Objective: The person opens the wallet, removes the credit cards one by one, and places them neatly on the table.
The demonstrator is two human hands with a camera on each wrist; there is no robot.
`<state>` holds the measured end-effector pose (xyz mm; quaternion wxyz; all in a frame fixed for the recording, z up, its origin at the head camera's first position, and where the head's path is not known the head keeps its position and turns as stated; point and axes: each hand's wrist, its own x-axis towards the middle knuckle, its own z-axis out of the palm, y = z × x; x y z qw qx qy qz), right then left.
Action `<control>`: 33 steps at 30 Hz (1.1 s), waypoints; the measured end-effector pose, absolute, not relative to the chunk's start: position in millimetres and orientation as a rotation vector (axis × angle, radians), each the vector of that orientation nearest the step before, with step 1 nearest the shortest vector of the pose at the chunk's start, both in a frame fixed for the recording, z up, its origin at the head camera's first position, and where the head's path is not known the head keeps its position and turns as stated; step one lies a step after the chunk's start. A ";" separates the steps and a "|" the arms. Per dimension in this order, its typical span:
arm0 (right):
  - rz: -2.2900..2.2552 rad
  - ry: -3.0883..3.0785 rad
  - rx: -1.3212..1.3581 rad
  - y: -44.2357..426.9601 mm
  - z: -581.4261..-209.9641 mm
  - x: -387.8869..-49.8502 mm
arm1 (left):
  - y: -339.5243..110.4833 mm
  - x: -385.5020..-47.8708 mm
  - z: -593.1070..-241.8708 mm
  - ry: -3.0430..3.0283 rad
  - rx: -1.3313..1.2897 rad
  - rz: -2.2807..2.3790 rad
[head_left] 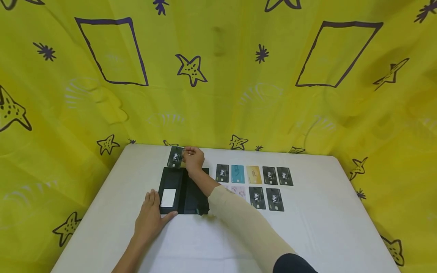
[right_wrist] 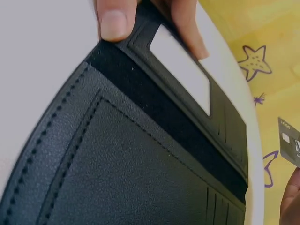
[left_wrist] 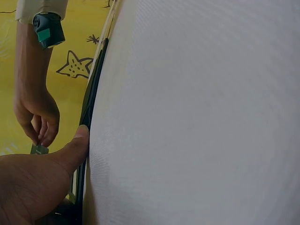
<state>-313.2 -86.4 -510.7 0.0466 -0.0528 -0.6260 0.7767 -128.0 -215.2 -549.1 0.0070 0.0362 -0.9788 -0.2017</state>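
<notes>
A black wallet (head_left: 192, 195) lies open on the table, a white panel (head_left: 168, 198) on its left half. Card slots and stitching show in the right wrist view. My left hand (head_left: 148, 214) rests at its lower left corner, straight fingers along the left side and thumb on the near edge. Above the wallet's left half, my right hand (head_left: 194, 160) pinches a dark Vip card (head_left: 175, 157) by its right side. That card (right_wrist: 289, 143) is partly cut off in the right wrist view. My right forearm hides part of the wallet's right side.
Right of the wallet lie two rows of cards, among them a blue card (head_left: 237, 174), a gold card (head_left: 254, 175), a pale patterned card (head_left: 238, 190) and several dark Vip cards. The sleeve covers part of the nearer row. A yellow curtain (head_left: 218, 106) hangs behind the white table (head_left: 317, 227).
</notes>
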 end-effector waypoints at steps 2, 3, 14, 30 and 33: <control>2.392 -1.903 -0.153 -84.5 -508.5 -311.5 | -215.7 -127.4 -548.3 -3.064 0.113 -0.626; 2.399 -1.901 -0.152 -83.8 -507.7 -310.6 | -215.9 -127.1 -547.9 -3.062 0.112 -0.625; 2.456 -1.939 -0.120 -65.6 -498.0 -292.2 | -216.8 -126.9 -543.7 -3.044 0.102 -0.656; 2.488 -2.191 -0.126 -25.0 -504.7 -247.7 | -214.8 -127.3 -546.4 -3.061 0.127 -0.679; 2.510 -2.219 -0.152 -13.7 -506.5 -236.9 | -214.7 -126.5 -547.9 -3.065 0.125 -0.678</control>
